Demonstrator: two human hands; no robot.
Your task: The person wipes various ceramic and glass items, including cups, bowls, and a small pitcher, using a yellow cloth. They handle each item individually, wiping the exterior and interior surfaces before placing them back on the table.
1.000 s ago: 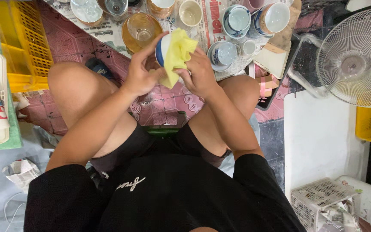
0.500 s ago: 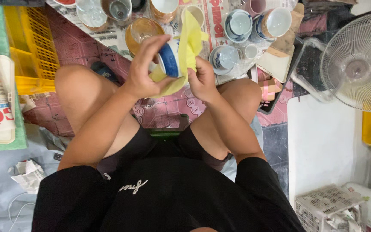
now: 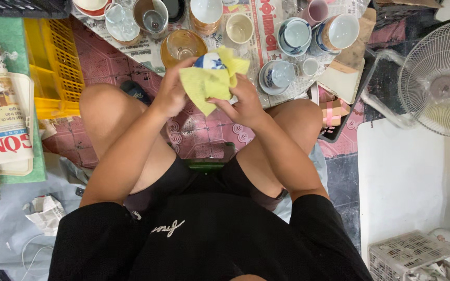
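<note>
Over newspaper-covered floor, left hand (image 3: 170, 93) is cupping a blue-and-white ceramic cup (image 3: 209, 61) while right hand (image 3: 240, 101) is pinching a yellow cloth (image 3: 207, 86) around it.

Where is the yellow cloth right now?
In the head view, the yellow cloth sits top centre, wrapped around a blue-and-white cup held between the left hand and right hand, above the knees, near the amber glass bowl.

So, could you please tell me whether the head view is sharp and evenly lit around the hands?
Head view: even, soft light with no harsh shadows; the left hand, right hand and yellow cloth look sharp; mild glare shows on the amber glass bowl; the fan bows slightly at the frame edge.
</note>
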